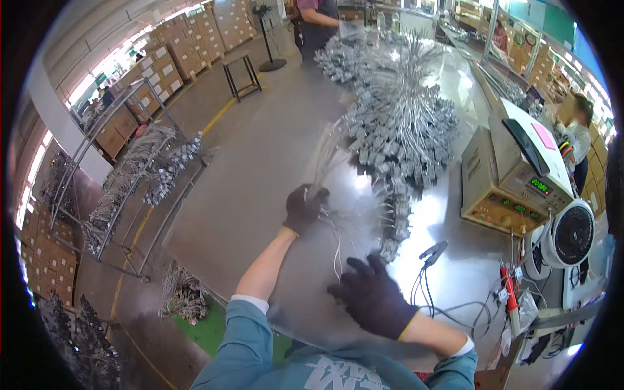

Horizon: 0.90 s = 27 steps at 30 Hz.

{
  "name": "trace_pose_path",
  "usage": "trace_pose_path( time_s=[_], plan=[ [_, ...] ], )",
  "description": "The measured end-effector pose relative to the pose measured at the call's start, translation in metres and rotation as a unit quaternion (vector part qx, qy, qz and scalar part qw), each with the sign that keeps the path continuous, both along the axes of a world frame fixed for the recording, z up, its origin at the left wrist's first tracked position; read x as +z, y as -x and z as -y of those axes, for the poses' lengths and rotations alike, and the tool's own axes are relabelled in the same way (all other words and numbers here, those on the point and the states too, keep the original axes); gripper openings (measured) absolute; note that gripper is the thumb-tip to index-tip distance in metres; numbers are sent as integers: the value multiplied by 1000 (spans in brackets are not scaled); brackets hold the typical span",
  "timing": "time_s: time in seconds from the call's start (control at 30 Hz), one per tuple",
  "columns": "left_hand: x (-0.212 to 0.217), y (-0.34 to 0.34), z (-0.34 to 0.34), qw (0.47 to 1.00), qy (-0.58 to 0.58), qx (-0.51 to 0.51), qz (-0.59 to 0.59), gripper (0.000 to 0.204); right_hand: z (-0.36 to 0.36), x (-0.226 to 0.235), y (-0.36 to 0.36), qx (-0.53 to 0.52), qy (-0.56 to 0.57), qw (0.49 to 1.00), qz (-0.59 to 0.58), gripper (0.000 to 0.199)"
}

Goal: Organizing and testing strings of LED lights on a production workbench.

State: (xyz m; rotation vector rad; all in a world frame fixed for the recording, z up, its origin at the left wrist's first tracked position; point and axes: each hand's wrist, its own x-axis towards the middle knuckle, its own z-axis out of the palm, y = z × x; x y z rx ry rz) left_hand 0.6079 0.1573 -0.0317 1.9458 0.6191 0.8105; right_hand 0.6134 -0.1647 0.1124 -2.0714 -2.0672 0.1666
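Note:
My left hand [304, 209], in a dark glove, is closed around a bundle of thin pale cables [326, 155] over the metal table [244, 166]. The cables rise from the fist toward the far side, and their loose ends trail toward me on the near side. My right hand [376, 296], gloved as well, hovers near the table's front with its fingers spread and nothing in them. Just beyond both hands lies a large heap of cables with grey connectors [406, 127], and a narrow row of connectors [394, 218] runs from it toward my right hand.
Stacked bench instruments [504, 172] with lit displays stand at the right, beside a small white fan [572, 234]. A black clip lead [432, 253] and a red-handled tool [509, 289] lie nearby. Left of the table, a metal rack [140, 175] carries hanging cables. Another person [316, 29] stands at the far end.

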Motion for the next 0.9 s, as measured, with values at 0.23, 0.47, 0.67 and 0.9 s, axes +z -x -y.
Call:
trace_pose_path(
  time_s=[0.23,0.47,0.67,0.9],
  plan=[
    [-27,-9,-31,968,-224,104,33,25,13,4,-90,-227,-267,936,-22,47],
    [-12,-8,-21,994,76,8,81,24,-4,-43,-152,-288,-244,921,-93,66],
    [12,-2,-5,967,220,-68,110,28,-16,-63,-148,-283,-226,922,-136,58],
    [22,0,-1,983,172,-38,46,37,-6,-43,-119,-302,-160,936,-81,30]
  ],
)
